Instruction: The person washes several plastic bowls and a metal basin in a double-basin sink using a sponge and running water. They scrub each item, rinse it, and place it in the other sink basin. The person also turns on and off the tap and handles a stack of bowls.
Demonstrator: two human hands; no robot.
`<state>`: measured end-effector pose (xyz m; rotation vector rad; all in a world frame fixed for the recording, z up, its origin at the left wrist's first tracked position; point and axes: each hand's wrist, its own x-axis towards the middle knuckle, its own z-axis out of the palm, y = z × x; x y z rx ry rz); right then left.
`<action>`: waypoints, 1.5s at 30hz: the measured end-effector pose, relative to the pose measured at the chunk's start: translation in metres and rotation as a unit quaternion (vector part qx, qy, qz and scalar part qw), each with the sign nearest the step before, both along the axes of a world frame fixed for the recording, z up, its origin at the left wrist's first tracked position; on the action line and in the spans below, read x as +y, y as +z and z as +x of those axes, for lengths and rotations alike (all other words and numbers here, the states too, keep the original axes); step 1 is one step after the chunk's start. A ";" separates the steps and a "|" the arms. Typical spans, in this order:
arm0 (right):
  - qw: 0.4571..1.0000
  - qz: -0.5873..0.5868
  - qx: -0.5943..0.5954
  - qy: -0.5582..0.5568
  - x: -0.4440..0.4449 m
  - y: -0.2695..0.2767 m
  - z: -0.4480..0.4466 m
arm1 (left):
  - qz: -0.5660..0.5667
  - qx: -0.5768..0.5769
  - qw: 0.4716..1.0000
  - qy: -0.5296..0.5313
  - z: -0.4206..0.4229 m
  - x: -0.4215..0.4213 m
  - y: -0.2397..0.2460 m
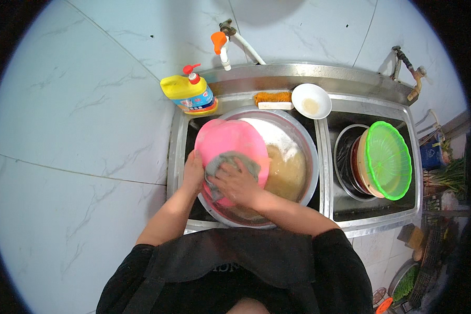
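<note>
My left hand (194,172) grips the left rim of a pink plastic basin (231,135), which is tilted over a large metal basin (313,184). Inside the pink one, my right hand (235,182) presses a grey-green cloth (229,159) against its surface; both hand and cloth are slightly blurred. Cloudy brownish water (286,172) with white suds (272,133) fills the metal basin, which sits in the left bowl of a steel sink (325,165). The fingers of my left hand are partly hidden behind the pink rim.
A yellow detergent jug (188,94) with a red pump stands back left. Behind the basin lie an orange-bristled brush (274,100) and a white bowl (312,101). The right sink bowl holds stacked vessels under a green plastic colander (388,161). Taps (221,47) project from the tiled wall.
</note>
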<state>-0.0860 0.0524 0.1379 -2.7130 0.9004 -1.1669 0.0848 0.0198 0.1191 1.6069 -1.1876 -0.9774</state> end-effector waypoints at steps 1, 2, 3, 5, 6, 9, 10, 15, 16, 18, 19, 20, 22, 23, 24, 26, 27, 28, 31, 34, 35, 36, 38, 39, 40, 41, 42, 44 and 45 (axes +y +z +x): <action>1.000 0.019 0.019 -0.016 -0.010 0.003 0.007 | -0.011 0.013 1.000 -0.018 -0.003 -0.002 0.000; 0.998 0.037 0.036 -0.031 -0.025 0.003 0.013 | -0.008 0.034 0.999 -0.023 -0.005 -0.001 0.000; 0.997 0.043 0.036 -0.046 -0.040 0.001 0.016 | -0.021 0.052 0.998 -0.033 -0.006 -0.001 0.000; 0.992 0.040 -0.028 -0.113 -0.075 -0.011 0.016 | -0.024 -0.054 0.998 -0.025 -0.006 0.003 -0.001; 0.983 0.133 0.006 -0.129 -0.101 -0.019 0.010 | -0.018 -0.071 0.997 -0.030 -0.005 0.006 -0.003; 0.783 0.540 -0.309 -0.009 -0.142 -0.061 -0.031 | -0.026 -0.077 0.996 -0.026 0.002 0.012 -0.010; 0.788 0.526 -0.284 -0.146 -0.139 -0.080 -0.039 | -0.012 -0.055 0.998 -0.011 0.004 0.014 -0.012; 0.635 0.654 -0.206 -0.356 -0.057 -0.156 -0.054 | 0.004 0.035 0.999 0.035 0.007 0.017 -0.006; 0.625 0.667 -0.224 -0.337 -0.040 -0.163 -0.058 | 0.000 0.057 0.998 0.025 0.005 0.016 -0.001; 0.661 0.657 -0.159 -0.327 -0.023 -0.167 -0.068 | -0.030 0.023 0.999 -0.035 0.000 0.013 0.013; 0.703 0.626 -0.075 -0.329 -0.019 -0.165 -0.076 | -0.032 -0.023 0.994 -0.102 -0.004 0.009 0.021; 0.730 0.597 0.021 -0.332 -0.017 -0.160 -0.083 | -0.053 -0.061 0.981 -0.177 -0.007 0.005 0.029; 0.771 0.547 0.061 -0.319 -0.019 -0.150 -0.099 | -0.093 -0.142 0.938 -0.302 -0.013 -0.004 0.042; 0.791 0.521 0.086 -0.308 -0.020 -0.145 -0.106 | -0.130 -0.212 0.906 -0.343 -0.014 -0.008 0.047; 0.792 0.510 0.111 -0.316 -0.020 -0.142 -0.112 | -0.164 -0.272 0.867 -0.385 -0.013 -0.013 0.052; 0.788 0.480 0.180 -0.340 -0.019 -0.141 -0.119 | -0.205 -0.367 0.792 -0.444 -0.008 -0.018 0.057; 0.790 0.459 0.209 -0.349 -0.019 -0.143 -0.121 | -0.236 -0.403 0.766 -0.442 -0.004 -0.018 0.057; 0.771 0.475 0.241 -0.350 -0.019 -0.147 -0.123 | -0.265 -0.439 0.737 -0.440 0.000 -0.017 0.055; 0.738 0.499 0.367 -0.268 -0.027 -0.167 -0.126 | -0.316 -0.452 0.745 -0.375 0.016 -0.015 0.046; 0.769 0.503 0.340 -0.199 -0.046 -0.181 -0.125 | -0.078 -0.090 0.970 -0.211 0.026 -0.012 0.028; 0.776 0.557 0.183 -0.231 -0.049 -0.183 -0.122 | 0.086 0.074 0.989 -0.100 0.029 -0.011 0.022; 0.756 0.592 0.036 -0.277 -0.050 -0.182 -0.118 | 0.080 0.154 0.985 -0.015 0.030 -0.010 0.015; 0.682 0.584 -0.272 -0.345 -0.050 -0.173 -0.108 | 0.041 -0.076 0.996 0.001 0.031 -0.014 -0.001; 0.690 0.542 -0.307 -0.368 -0.049 -0.166 -0.100 | 0.018 -0.180 0.984 0.005 0.030 -0.017 -0.009; 0.690 0.506 -0.346 -0.385 -0.051 -0.158 -0.093 | 0.044 -0.213 0.976 0.012 0.033 -0.019 -0.014; 0.678 0.475 -0.397 -0.398 -0.054 -0.149 -0.085 | 0.040 -0.217 0.975 0.007 0.033 -0.021 -0.020; 0.718 0.435 -0.379 -0.388 -0.056 -0.140 -0.081 | 0.006 -0.210 0.978 0.001 0.031 -0.023 -0.026; 0.771 0.401 -0.338 -0.361 -0.066 -0.127 -0.063 | -0.034 -0.095 0.995 0.009 0.027 -0.026 -0.033; 0.798 0.376 -0.327 -0.341 -0.072 -0.122 -0.054 | -0.042 0.013 0.999 0.024 0.024 -0.027 -0.034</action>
